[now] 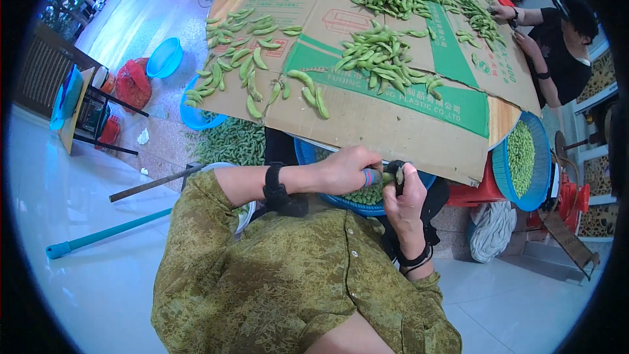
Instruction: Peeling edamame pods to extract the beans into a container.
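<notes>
Over a blue basket (365, 210) of shelled green soybeans (364, 195), both my hands meet close to the cardboard's front edge. My left hand (344, 169) is closed, its fingers curled around a green soybean pod (389, 177); a coloured band wraps one finger. From the other side my right hand (406, 200) pinches the same pod, with a dark cover on a fingertip. Fingers hide much of the pod. Whole soybean pods (377, 59) lie heaped on the cardboard (308, 121), with looser ones (249, 72) to the left.
Another person (563, 52) sits at the right, hands at the pods. A second blue basket (540, 174) of shelled beans stands at the right. Many pods (236, 141) lie on the floor left of the table, near a teal pole (111, 233) and a blue basin (165, 58).
</notes>
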`<state>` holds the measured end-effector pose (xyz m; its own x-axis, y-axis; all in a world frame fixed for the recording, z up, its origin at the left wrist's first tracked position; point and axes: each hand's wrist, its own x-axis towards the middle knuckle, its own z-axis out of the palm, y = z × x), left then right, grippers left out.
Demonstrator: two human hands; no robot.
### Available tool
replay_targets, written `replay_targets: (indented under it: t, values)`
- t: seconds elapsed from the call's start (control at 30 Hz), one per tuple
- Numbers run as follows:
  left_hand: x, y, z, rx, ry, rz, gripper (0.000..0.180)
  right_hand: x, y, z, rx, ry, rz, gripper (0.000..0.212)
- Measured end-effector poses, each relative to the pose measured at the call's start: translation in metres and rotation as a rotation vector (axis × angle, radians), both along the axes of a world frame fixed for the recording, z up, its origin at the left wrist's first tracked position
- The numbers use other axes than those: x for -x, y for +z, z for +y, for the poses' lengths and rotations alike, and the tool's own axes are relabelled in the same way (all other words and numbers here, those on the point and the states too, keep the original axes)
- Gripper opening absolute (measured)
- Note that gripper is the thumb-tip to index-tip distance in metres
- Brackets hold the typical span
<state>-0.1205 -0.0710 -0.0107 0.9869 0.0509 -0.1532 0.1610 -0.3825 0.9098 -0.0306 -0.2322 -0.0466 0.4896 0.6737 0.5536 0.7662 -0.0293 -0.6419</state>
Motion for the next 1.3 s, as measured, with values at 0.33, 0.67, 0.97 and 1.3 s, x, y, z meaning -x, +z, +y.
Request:
replay_targets:
  t: [0.33,0.67,0.97,1.3]
  values:
    - [0.027,-0.019,0.166,-1.042,0.106,-0.436,0.033,-0.001,-0.013,-0.016,0.025,0.012,0.187,0.023]
    - [0.023,0.003,0.239,-1.189,0.367,-0.288,0.026,0.005,-0.019,-0.012,0.092,0.086,0.188,0.021]
    - [-0.076,-0.002,0.17,-0.781,0.271,-0.105,0.021,0.011,-0.016,-0.01,0.103,0.121,0.323,0.021]
    - [-0.044,-0.012,0.165,-1.101,0.212,-0.302,0.017,0.007,-0.009,-0.007,0.1,0.166,0.707,0.028]
